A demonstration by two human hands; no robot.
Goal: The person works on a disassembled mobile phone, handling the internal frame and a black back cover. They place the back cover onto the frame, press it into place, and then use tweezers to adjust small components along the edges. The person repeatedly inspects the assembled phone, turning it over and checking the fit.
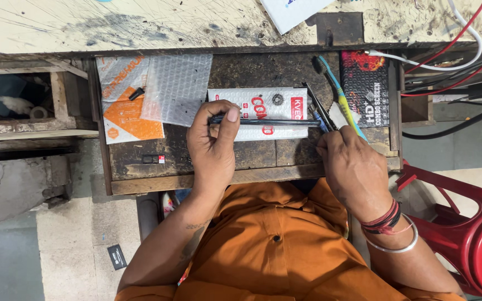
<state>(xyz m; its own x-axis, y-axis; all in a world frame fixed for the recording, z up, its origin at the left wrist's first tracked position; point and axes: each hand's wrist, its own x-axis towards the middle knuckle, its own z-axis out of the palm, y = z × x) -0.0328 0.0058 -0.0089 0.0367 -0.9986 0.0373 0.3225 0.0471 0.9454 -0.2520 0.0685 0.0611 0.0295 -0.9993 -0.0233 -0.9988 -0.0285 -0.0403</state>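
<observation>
The phone (263, 121) lies edge-on over the white packet (258, 111), the landmark here, in the middle of the wooden drawer (213, 181). It is a thin dark slab seen from the side, stretching from the left hand (214, 139) across to the right hand (352, 167). The left hand pinches its near end, thumb on top and fingers curled beneath. The right hand is closed at the far end, just right of the packet, on what looks like a thin dark tool (tweezers or a pick, too small to tell) set against the phone's edge.

Judging from this, the work sits at an early or middle stage: the slab appears still whole, with no part lifted away or laid aside that the view shows. Whether a seam has opened cannot be told.

Right of the packet lie a toothbrush (338, 95) and a dark printed box (366, 89). Left of it sit bubble wrap (179, 89) and an orange-and-white pouch (124, 97). Below the packet's left end, a small black part (153, 159) rests on the wood.
</observation>
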